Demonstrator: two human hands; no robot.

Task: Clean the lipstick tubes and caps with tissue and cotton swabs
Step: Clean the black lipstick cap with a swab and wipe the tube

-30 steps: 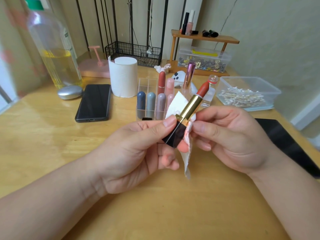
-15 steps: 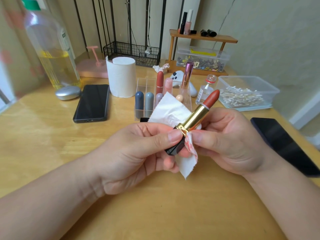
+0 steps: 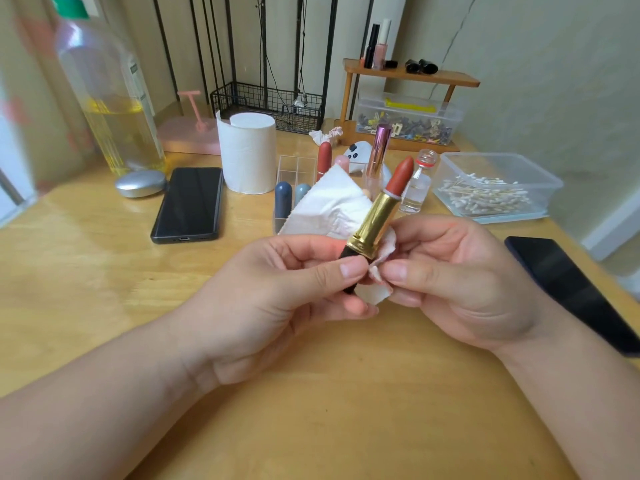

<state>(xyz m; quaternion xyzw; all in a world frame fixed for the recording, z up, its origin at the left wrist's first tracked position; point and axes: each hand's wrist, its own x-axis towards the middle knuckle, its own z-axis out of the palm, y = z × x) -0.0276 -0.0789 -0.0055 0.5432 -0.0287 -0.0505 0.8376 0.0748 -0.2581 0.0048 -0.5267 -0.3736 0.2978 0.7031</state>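
Note:
An uncapped lipstick [image 3: 379, 216] with a gold tube, black base and brick-red bullet points up and to the right above the table's middle. My left hand [image 3: 277, 299] pinches its black base between thumb and fingers. My right hand [image 3: 446, 275] pinches a white tissue [image 3: 332, 206] stained pink against the gold tube near its lower rim. The tissue fans out behind the lipstick. A clear box of cotton swabs [image 3: 495, 192] sits at the right. A clear organiser [image 3: 298, 168] behind the hands holds several capped lipsticks.
A tissue roll [image 3: 247, 154], a black phone [image 3: 188, 204], a silver oval case [image 3: 140, 183] and a large bottle of yellow liquid [image 3: 110, 98] stand at the left. A small glass vial [image 3: 417, 185] and a dark tablet [image 3: 571, 289] are on the right. A wooden shelf [image 3: 412, 76] stands behind.
The lipstick has tilted back toward upright after leaning right. The tissue has spread out behind it, and my right fingers have shifted along the gold tube's lower part.

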